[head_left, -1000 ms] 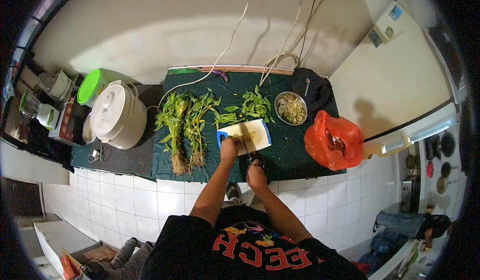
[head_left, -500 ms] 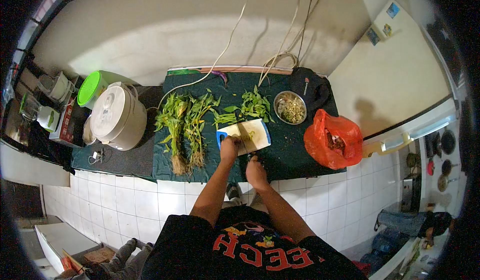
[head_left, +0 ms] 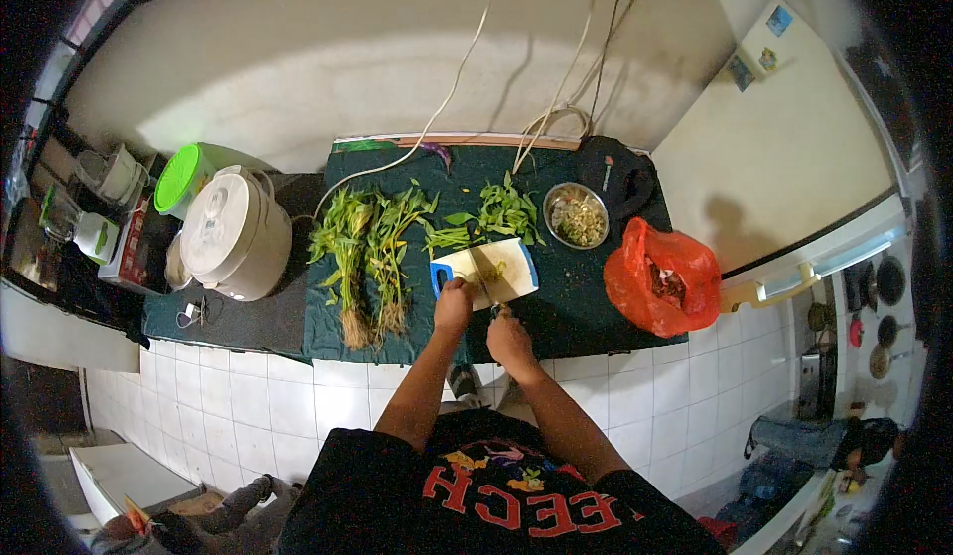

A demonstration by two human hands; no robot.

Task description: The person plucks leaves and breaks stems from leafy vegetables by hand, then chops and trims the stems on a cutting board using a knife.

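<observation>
A white cutting board with blue ends lies near the table's front edge, small pale-green cut pieces on it. My right hand is closed round the handle of a knife, whose blade reaches forward across the board. On the board's left part, beside the blade, rests my left hand; its fingers are drawn together, and what they pinch is hidden. Just behind the board are picked green leaves and stems. A metal bowl of chopped pieces stands behind and to the right.
Rooted bunches of leafy greens lie left of the board, with a rice cooker farther left. An orange-red plastic bag sits at the right edge. A purple eggplant and cables are at the back. Other people appear in both lower corners.
My left hand has drawn slightly back toward me, and the knife blade has shifted a little on the board. At lower left, another person has moved.
</observation>
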